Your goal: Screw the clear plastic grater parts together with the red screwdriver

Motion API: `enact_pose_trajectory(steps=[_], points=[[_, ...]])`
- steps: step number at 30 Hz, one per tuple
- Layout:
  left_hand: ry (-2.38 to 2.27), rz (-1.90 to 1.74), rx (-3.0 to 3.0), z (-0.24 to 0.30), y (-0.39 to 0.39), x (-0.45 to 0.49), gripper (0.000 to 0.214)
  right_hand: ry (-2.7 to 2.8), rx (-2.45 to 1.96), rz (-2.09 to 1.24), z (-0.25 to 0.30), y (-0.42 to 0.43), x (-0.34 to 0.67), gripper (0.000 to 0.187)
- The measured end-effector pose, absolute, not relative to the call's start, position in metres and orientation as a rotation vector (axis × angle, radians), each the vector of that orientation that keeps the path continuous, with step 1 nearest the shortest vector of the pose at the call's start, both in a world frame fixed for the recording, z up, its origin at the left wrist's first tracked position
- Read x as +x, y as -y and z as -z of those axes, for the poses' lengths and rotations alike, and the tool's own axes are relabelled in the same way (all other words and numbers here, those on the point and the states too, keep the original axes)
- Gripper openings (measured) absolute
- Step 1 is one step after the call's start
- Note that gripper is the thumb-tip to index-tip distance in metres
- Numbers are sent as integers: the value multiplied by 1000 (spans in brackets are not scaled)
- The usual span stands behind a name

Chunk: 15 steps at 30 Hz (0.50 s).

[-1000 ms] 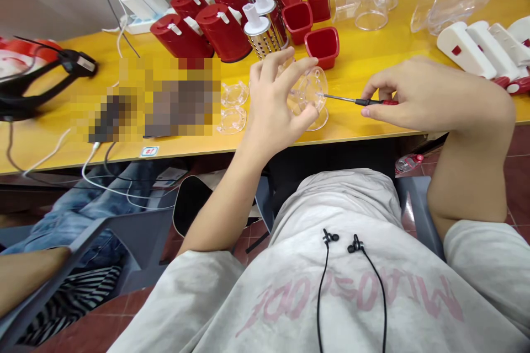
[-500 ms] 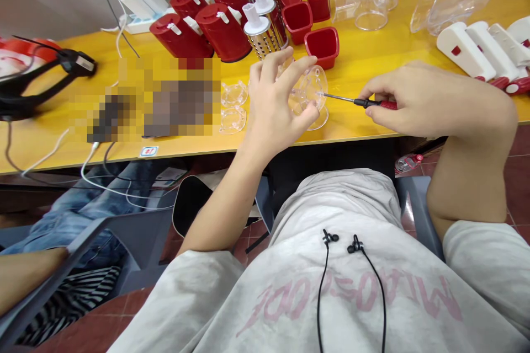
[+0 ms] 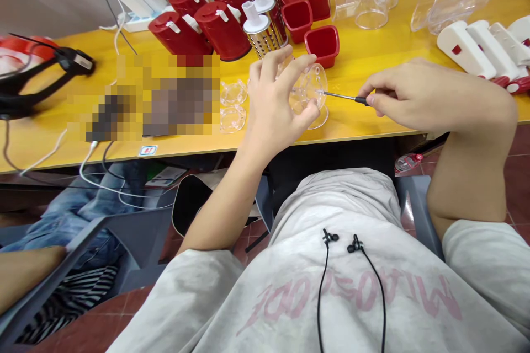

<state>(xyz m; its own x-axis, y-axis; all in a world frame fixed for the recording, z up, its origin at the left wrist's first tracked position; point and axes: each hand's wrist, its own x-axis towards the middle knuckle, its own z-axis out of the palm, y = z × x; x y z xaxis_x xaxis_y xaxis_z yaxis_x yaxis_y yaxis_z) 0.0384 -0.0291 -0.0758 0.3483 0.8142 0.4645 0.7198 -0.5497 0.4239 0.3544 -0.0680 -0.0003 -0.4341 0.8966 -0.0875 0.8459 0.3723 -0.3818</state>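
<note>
My left hand [image 3: 275, 102] is curled around a clear plastic part [image 3: 313, 84] with a round flange, steadying it on its side above the yellow table [image 3: 364, 121]. In my right hand [image 3: 408, 96] is a screwdriver [image 3: 345, 97], its handle mostly covered by the fingers. Its metal shaft points left, and the tip meets the middle of the flange. Whether a screw sits at the tip is too small to tell. Two clear plastic rings [image 3: 232, 119] lie just left of my left hand.
Behind my hands stand red housings [image 3: 221, 30], metal grater drums [image 3: 265, 38] and red cups [image 3: 323, 47]. Clear plastic pieces [image 3: 370, 14] and white handles [image 3: 466, 49] are at the right. A power strip [image 3: 143, 22] with cables is at the back left. Another person's arm [image 3: 28, 273] rests at left.
My right fingers have shifted and closed further over the screwdriver handle, hiding its red part. My left hand and the clear plastic part stay in place.
</note>
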Motion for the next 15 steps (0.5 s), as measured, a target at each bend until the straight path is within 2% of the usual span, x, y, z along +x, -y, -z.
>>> enact_pose_trajectory(steps=[6, 9, 15], points=[[-1429, -962, 2502, 78, 29, 38, 76, 2479, -1631, -425, -6, 70, 354, 34], [-1424, -943, 2479, 80, 27, 39, 82, 2488, -1609, -392, -3, 68, 357, 37], [-1410, -1008, 2404, 88, 21, 42, 88, 2452, -1649, -448, 4, 62, 358, 39]])
